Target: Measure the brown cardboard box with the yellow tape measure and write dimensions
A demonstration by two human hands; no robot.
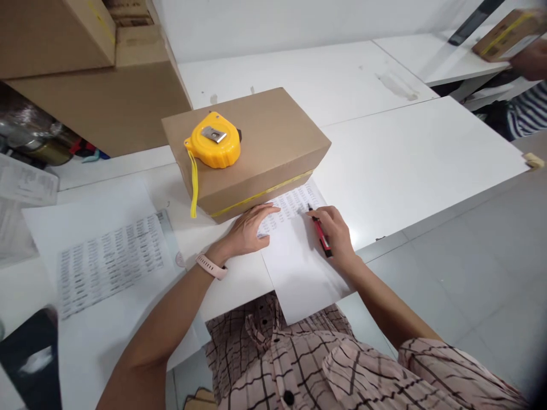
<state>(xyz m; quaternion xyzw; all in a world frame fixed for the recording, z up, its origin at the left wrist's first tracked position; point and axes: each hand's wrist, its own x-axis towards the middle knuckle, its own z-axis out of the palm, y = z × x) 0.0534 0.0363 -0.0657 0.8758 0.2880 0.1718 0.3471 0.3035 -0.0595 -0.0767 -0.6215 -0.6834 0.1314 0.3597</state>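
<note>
My right hand [339, 233] is closed around a red and black pen [321, 236], its tip close to the printed rows on a white sheet of paper [294, 262]. The sheet lies on the white table and hangs a little over the near edge. My left hand [250, 230] rests with fingers spread at the sheet's left side, fingertips against the foot of a brown cardboard box [273, 131]. The box covers the sheet's far end. On top of the box sits a yellow tape measure [216, 140] with a yellow wrist strap hanging over the side.
Larger cardboard boxes [128, 97] stand at the back left. More printed sheets [111, 267] lie at the left. At the far right another person's hand [530, 60] is by a small taped box [508, 35]. The white table [410, 159] extends rightward above a tiled floor [461, 267].
</note>
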